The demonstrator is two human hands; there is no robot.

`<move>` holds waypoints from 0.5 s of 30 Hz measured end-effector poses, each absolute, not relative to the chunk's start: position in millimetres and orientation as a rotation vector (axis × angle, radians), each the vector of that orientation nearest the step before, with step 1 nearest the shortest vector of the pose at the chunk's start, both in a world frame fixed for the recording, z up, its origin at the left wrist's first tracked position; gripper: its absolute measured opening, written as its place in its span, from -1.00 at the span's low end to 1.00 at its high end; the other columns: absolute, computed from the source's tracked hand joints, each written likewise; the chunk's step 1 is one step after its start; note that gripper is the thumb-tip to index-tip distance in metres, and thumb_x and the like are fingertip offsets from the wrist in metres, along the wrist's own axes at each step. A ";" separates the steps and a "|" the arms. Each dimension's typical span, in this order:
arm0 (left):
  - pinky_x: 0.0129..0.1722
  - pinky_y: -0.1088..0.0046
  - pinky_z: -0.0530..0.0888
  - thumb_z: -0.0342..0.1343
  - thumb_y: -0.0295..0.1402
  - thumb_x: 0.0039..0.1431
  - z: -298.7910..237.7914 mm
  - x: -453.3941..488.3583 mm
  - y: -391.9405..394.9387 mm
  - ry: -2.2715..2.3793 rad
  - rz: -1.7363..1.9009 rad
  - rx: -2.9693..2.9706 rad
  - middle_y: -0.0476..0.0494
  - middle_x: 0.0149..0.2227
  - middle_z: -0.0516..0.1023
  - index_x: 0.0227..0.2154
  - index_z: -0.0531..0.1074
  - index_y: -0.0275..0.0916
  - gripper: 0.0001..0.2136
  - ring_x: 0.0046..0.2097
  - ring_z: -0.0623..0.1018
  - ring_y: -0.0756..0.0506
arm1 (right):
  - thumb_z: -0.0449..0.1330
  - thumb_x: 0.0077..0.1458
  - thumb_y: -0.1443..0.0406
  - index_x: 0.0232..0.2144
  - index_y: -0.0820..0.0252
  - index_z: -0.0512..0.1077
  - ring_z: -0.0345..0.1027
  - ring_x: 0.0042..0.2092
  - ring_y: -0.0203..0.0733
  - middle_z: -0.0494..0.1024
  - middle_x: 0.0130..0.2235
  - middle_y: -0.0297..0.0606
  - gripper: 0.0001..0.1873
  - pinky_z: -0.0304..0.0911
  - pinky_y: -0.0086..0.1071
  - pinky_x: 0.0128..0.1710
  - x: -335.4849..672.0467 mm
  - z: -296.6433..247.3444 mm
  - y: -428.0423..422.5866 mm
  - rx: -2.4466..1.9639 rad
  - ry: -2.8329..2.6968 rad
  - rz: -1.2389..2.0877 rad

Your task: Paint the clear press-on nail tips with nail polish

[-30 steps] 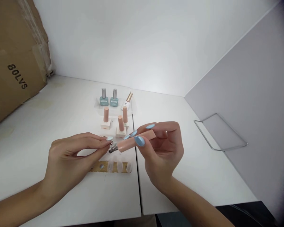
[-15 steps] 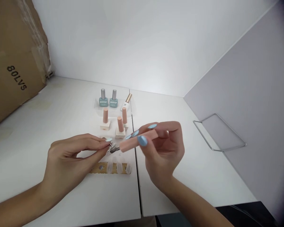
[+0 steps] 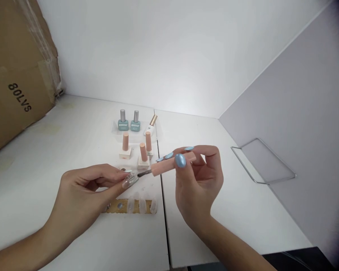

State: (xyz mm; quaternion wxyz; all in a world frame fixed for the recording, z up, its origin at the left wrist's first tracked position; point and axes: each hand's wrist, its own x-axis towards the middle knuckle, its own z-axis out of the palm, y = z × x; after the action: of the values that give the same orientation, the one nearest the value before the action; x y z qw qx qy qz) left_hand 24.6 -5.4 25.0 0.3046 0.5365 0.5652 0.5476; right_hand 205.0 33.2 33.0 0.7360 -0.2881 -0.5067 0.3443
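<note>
My left hand (image 3: 87, 190) pinches a small clear false nail tip (image 3: 129, 182) between thumb and fingers, just above the white table (image 3: 73, 131). My right hand (image 3: 199, 180) grips a peach polish brush cap (image 3: 171, 165), its dark brush tip (image 3: 144, 173) pointing left, a short gap from the nail tip. Below the hands lies a tan strip (image 3: 130, 206) carrying several clear nail tips and one painted silver. Behind stand three peach-capped polish bottles (image 3: 143, 155) and two teal bottles (image 3: 129, 121).
A cardboard box (image 3: 17, 75) leans at the far left. A small white tube with a gold cap (image 3: 150, 124) lies beside the teal bottles. A wire frame (image 3: 262, 162) rests against the grey side wall on the right. A seam (image 3: 162, 188) splits the table.
The brush has drawn back to the right, off the nail tip. My left hand has dropped slightly and turned the nail tip, which now shows clear.
</note>
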 end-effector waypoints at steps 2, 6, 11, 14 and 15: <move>-0.57 0.71 0.51 0.41 -0.34 -0.13 25.3 25.3 -5.1 1.491 1.430 1.419 0.04 -0.53 0.71 -0.63 0.67 -0.01 -0.92 -0.55 0.62 0.01 | 0.46 0.12 0.23 -0.32 0.02 0.40 0.54 -0.41 -0.34 0.55 -0.51 -0.56 -0.74 0.55 -0.38 -0.36 202.0 31.1 29.8 -0.588 -1.145 0.793; -0.61 0.71 0.48 0.42 -0.32 -0.12 26.9 27.2 -5.7 1.474 1.381 1.406 0.03 -0.56 0.68 -0.63 0.66 -0.03 -0.92 -0.56 0.60 0.01 | 0.47 0.08 0.32 -0.35 0.04 0.42 0.52 -0.42 -0.37 0.59 -0.48 -0.54 -0.74 0.55 -0.41 -0.36 201.3 28.8 29.3 -0.631 -1.107 0.886; -0.60 0.68 0.48 0.43 -0.27 -0.14 30.2 27.7 -5.5 1.472 1.337 1.367 -0.03 -0.56 0.69 -0.65 0.67 -0.05 -0.91 -0.56 0.58 0.00 | 0.45 0.13 0.27 -0.37 0.05 0.36 0.51 -0.41 -0.37 0.49 -0.53 -0.58 -0.72 0.57 -0.37 -0.29 206.9 31.0 35.2 -0.752 -1.003 0.902; -0.65 0.69 0.41 0.42 -0.26 -0.14 31.7 27.9 -4.7 1.480 1.317 1.361 -0.04 -0.60 0.65 -0.67 0.66 -0.08 -0.89 -0.61 0.51 0.03 | 0.46 0.11 0.23 -0.36 0.04 0.37 0.53 -0.39 -0.35 0.48 -0.53 -0.58 -0.71 0.58 -0.39 -0.30 207.1 30.9 35.0 -0.750 -1.004 0.873; -0.67 0.68 0.39 0.42 -0.26 -0.14 32.0 28.0 -4.3 1.483 1.310 1.362 -0.04 -0.62 0.63 -0.67 0.65 -0.08 -0.88 -0.62 0.48 0.03 | 0.47 0.10 0.21 -0.36 0.03 0.38 0.53 -0.40 -0.35 0.49 -0.52 -0.57 -0.71 0.59 -0.38 -0.31 206.2 30.3 34.1 -0.725 -1.021 0.871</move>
State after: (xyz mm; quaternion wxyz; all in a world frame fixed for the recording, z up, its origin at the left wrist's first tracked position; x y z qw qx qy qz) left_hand 28.0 -4.3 32.0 0.3616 0.5288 0.5755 0.5084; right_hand 206.2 34.1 30.3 0.7230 -0.3284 -0.4623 0.3945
